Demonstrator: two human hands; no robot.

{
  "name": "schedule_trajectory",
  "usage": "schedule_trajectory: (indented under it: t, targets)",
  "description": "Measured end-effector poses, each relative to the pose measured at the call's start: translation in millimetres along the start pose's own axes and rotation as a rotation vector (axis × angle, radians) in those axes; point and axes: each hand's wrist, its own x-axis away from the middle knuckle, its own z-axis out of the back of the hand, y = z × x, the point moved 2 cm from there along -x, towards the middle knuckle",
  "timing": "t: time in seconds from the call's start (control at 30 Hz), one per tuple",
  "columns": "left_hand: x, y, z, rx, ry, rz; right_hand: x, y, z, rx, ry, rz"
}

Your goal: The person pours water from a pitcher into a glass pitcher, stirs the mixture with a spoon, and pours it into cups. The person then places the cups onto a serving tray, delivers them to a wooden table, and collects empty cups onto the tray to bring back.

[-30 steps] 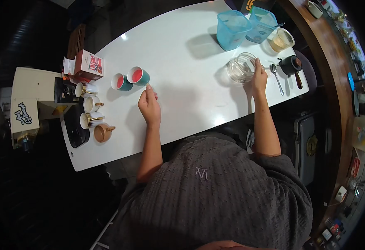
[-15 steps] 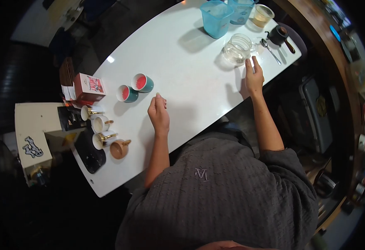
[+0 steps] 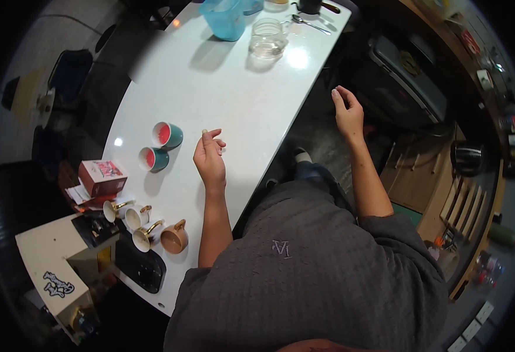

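My left hand (image 3: 209, 161) hovers over the white table (image 3: 222, 94) with its fingers loosely bent and apart, nothing visible in them. Two green cups (image 3: 175, 136) with red contents stand to its left; the nearer one is a second green cup (image 3: 161, 159). My right hand (image 3: 349, 114) is past the table's edge, above the floor, thumb and fingers curved apart and holding nothing I can see. A clear glass jar (image 3: 267, 40) with some clear liquid stands at the far end of the table, apart from both hands.
A blue plastic container (image 3: 223, 20), a spoon (image 3: 310, 24) and a dark pot (image 3: 310, 6) are at the far end. Several mugs (image 3: 174, 237) and a red box (image 3: 102, 177) stand at the left. A dark bin-like case (image 3: 407, 76) is beyond my right hand.
My view has turned to the right, so the table slants more steeply. My right hand has gone from beside the glass jar to beyond the table edge. My left hand's fingers have loosened.
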Motion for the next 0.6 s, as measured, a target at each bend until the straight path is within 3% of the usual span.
schedule_trajectory:
  t: [0.23, 0.6]
  targets:
    - [-3.6, 3.6, -43.8, 0.025, -0.121, -0.005, 6.5, 5.4, 46.0, -0.066, 0.082, -0.036]
    - [9.8, -0.3, -167.9, -0.015, -0.255, -0.012, -39.4, 57.0, 143.3, -0.224, 0.144, -0.173]
